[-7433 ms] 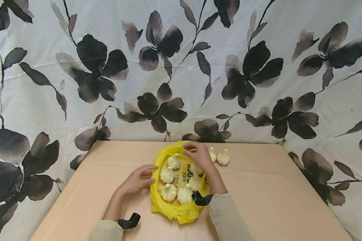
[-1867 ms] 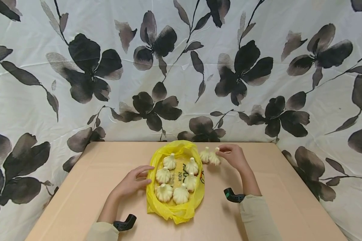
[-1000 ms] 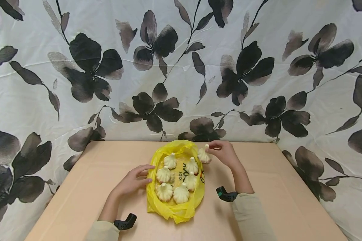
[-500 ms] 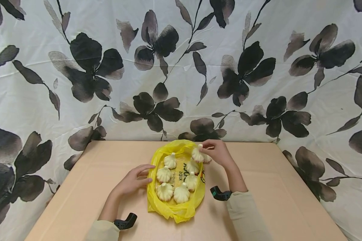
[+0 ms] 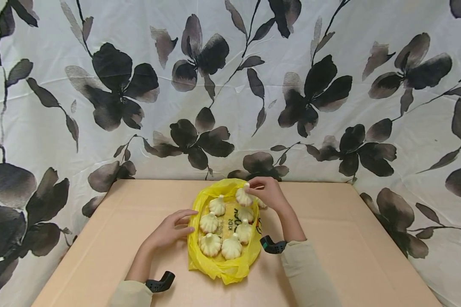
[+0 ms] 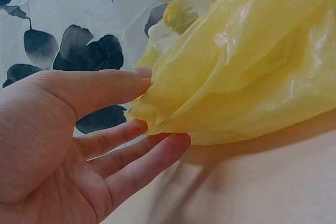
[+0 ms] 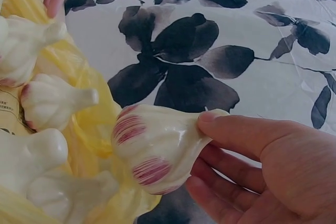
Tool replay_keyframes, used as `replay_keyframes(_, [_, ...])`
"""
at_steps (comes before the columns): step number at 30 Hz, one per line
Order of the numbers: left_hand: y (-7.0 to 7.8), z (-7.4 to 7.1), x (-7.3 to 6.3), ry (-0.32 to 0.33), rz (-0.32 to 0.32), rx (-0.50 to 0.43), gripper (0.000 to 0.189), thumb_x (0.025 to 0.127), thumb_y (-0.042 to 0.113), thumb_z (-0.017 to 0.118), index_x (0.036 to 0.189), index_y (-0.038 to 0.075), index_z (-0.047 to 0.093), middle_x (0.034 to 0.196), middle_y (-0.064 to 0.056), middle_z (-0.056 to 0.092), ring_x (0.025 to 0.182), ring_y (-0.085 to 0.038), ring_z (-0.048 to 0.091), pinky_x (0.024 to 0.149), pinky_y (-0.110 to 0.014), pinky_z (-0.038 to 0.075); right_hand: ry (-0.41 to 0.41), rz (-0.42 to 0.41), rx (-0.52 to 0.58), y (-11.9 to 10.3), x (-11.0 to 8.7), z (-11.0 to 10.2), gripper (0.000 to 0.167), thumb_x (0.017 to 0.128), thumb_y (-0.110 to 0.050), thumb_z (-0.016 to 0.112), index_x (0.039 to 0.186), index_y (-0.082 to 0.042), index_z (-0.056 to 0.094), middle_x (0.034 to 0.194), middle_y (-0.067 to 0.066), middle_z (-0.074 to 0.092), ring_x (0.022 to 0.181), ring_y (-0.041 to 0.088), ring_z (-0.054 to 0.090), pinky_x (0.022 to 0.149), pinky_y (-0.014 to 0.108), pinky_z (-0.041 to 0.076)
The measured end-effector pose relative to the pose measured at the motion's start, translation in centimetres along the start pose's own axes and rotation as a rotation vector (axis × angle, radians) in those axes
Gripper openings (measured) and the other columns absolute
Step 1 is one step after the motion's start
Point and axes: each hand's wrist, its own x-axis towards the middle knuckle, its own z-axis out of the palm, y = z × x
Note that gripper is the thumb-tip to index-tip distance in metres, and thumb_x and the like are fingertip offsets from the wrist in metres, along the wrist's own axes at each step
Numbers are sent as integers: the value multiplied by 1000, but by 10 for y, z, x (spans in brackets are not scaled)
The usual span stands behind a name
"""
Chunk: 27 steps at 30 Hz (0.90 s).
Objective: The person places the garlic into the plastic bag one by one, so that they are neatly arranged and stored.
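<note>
A yellow plastic bag [image 5: 200, 265] lies on the table with its mouth spread and rim rolled down. Several garlic bulbs [image 5: 210, 244] sit inside in two rough columns. My right hand [image 5: 268, 194] pinches another garlic bulb [image 7: 157, 150] by its stem between thumb and fingers, above the bag's far right part. Its purple-streaked base shows in the right wrist view. My left hand [image 5: 173, 228] holds the bag's left side, with the rim between thumb and fingers [image 6: 144, 166]. One more garlic bulb [image 5: 261, 204] lies outside, right of the bag, mostly hidden by the right hand.
Everything stands on a light tan table [image 5: 330, 256]. A white cloth with dark flowers [image 5: 253, 106] hangs behind the table's far edge. Black cameras [image 5: 160, 282] are strapped to both wrists. Dark lettering shows on the bag's inner bottom.
My right hand has left the bag, gripped one of the bulbs lying to its right, and carried it leftward over the bag's far right rim. The left hand stays at the bag's left side.
</note>
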Motion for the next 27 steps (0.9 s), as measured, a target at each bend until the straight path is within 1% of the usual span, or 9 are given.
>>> replay_keyframes(5, [1,0,3,5,-1,-4,50,91,21,67,138,11,51,151,-17,37,130,-48,45,83,-32,58,-3,9,-4,3,8,7,17,85,-20,75,99,-12,74,97,6,72,94,21,68,88,40,57])
replay_keyframes(13, [1,0,7,24,-25,5,50,91,22,68,137,14,52,151,-15,38,129,-46,48,83,-33,58,-14,29,20,11,20,17,17,84,-18,75,99,-9,74,98,8,72,95,23,68,89,41,57])
replay_keyframes(17, [1,0,9,23,-25,-3,49,91,22,67,137,14,52,151,-14,38,128,-46,48,82,-32,59,-22,46,16,16,25,24,17,85,-20,75,98,-10,74,97,7,72,94,23,68,88,40,57])
replay_keyframes(21, [-1,1,11,24,-16,-2,49,91,21,67,137,13,52,151,-15,38,129,-46,47,82,-31,59,-18,52,23,19,30,29,17,84,-19,75,98,-10,74,96,7,72,94,24,68,86,40,58])
replay_keyframes(27, [1,1,14,32,-22,-7,49,91,22,67,137,14,52,151,-15,38,129,-46,46,81,-33,59,-15,69,30,25,38,36,15,84,-18,76,96,-10,74,94,6,72,93,23,68,84,39,58])
